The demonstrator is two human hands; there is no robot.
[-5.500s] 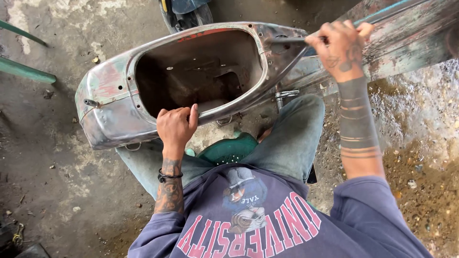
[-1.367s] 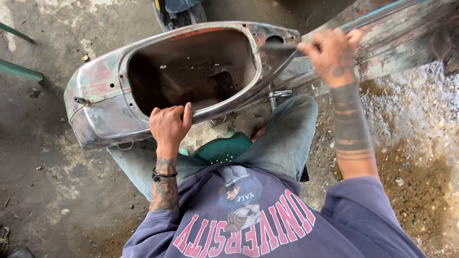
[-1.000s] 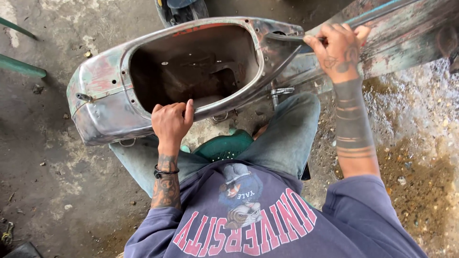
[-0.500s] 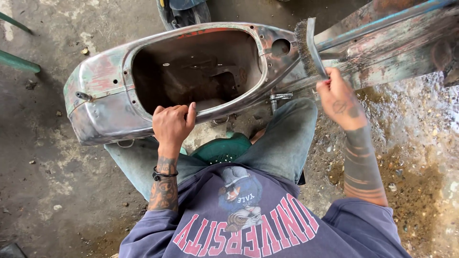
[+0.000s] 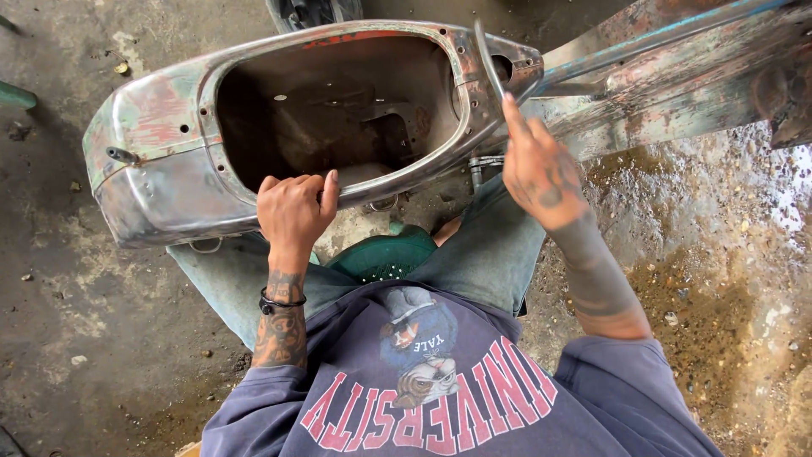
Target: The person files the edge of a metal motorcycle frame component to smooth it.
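Note:
A worn, bare-metal scooter body shell with patches of red and green paint lies across my lap, its large opening facing up. My left hand grips the near rim of that opening. My right hand holds the handle of a thin wire brush, raised over the shell's right end near a round hole. The brush head points away from me and looks edge-on.
The shell's long, rusty front section runs off to the upper right. A green stool shows between my knees. Wet, gritty ground lies to the right, stained concrete to the left. A dark object sits beyond the shell.
My right hand has drawn the brush back from the far right rim toward me and lifted it upright. My left hand has kept its grip on the near rim.

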